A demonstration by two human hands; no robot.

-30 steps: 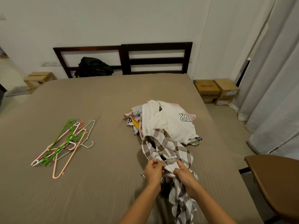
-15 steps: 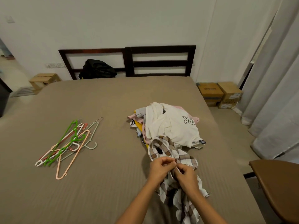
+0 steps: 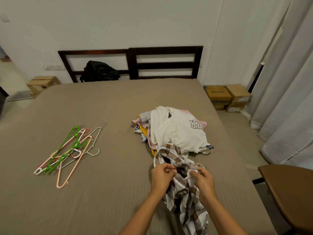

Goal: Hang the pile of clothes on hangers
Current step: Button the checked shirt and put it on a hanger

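Pinching checked shirt (image 3: 184, 192) with left hand (image 3: 161, 176) and right hand (image 3: 204, 182), at near edge of brown bed (image 3: 101, 200). Clothes pile (image 3: 177, 133) sits mid-bed, hangers (image 3: 78, 145) well apart on left. White wall (image 3: 152, 22), dark headboard (image 3: 166, 65), boxes (image 3: 218, 94), curtains (image 3: 288, 99).

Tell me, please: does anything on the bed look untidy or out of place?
The hangers lie tangled in a crossed heap on the bed, left of the crumpled clothes pile. Nothing looks damaged or spilled.

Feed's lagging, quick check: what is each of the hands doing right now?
Left hand: pinching the plaid shirt.
Right hand: gripping the same plaid shirt.
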